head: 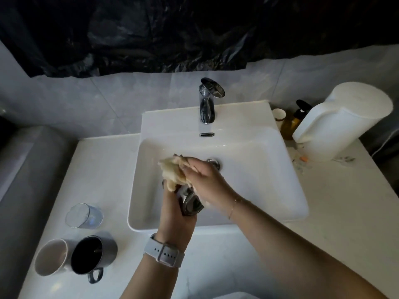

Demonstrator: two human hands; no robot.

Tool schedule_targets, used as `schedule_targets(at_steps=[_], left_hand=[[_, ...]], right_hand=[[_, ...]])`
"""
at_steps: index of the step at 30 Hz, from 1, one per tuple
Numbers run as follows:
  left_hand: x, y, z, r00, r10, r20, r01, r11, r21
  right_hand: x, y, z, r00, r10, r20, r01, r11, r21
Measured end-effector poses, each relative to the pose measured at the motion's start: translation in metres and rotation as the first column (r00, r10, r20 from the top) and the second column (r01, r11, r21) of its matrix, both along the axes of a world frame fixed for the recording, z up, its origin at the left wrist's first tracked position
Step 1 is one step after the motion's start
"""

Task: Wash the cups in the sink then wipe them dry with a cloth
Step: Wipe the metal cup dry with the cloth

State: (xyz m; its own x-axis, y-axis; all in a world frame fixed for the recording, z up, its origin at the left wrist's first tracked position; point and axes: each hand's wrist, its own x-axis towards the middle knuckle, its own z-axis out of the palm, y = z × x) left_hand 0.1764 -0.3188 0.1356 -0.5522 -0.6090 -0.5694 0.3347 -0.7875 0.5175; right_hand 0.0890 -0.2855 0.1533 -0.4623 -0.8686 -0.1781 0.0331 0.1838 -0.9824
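Note:
Over the white sink (269, 175) my left hand (176, 212) grips a shiny metal cup (191, 203) lying on its side. My right hand (205, 180) holds a crumpled cream cloth (172, 171) bunched against the cup's far end. The cloth hides much of the cup. On the counter to the left stand a clear glass (84, 215), a white cup (50, 256) and a dark grey mug (91, 254) with its handle toward me.
A chrome tap (208, 100) rises behind the basin, and no water shows running. At the right stand a white jug (343, 121), an amber pump bottle (292, 121) and a small paper cup (279, 115). Small bits of litter lie on the right counter (323, 190).

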Motion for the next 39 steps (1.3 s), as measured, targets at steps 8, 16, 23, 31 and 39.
schedule_targets(at_steps=[8,16,23,31,39], left_hand=[[-0.005,0.010,0.011,0.986,0.163,0.022,-0.151,0.948,-0.282],[-0.019,0.024,0.002,0.962,0.158,0.223,0.001,0.814,-0.580],[0.003,-0.012,0.031,0.842,-0.338,0.420,0.519,0.722,-0.458],[-0.020,0.000,0.038,0.851,-0.359,0.382,0.422,0.902,-0.093],[-0.018,-0.009,0.029,0.953,-0.282,0.114,0.244,0.933,0.263]], right_hand=[[0.006,0.036,-0.015,0.771,-0.172,0.614,0.187,0.982,0.040],[-0.001,0.048,-0.016,0.627,-0.208,0.751,0.311,0.951,0.004],[-0.026,0.062,-0.004,0.926,-0.302,0.227,0.325,0.943,-0.073],[-0.036,0.050,0.013,0.943,-0.307,0.126,0.321,0.941,-0.107],[-0.015,0.081,-0.018,0.967,-0.252,0.038,0.250,0.912,-0.325]])
